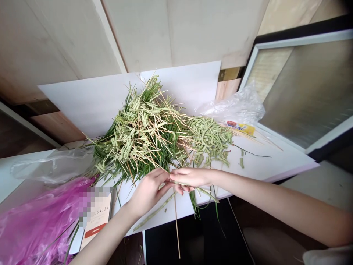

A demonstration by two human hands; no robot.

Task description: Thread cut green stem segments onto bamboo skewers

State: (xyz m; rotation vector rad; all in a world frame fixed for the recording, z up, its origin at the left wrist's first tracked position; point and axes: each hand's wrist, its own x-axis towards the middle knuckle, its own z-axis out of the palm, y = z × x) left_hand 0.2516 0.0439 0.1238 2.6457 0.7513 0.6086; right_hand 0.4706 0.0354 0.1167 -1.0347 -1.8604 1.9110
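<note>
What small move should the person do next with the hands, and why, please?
I would probably steady the wooden skewer next: it hangs down past the white board's edge, and its top seems to sit where the left hand and right hand close on the green strands, so it could slip.

A small indoor craft workspace: white work board (82, 106), plywood wall panels (176, 33), heaps of woven green grass (146, 125).
</note>
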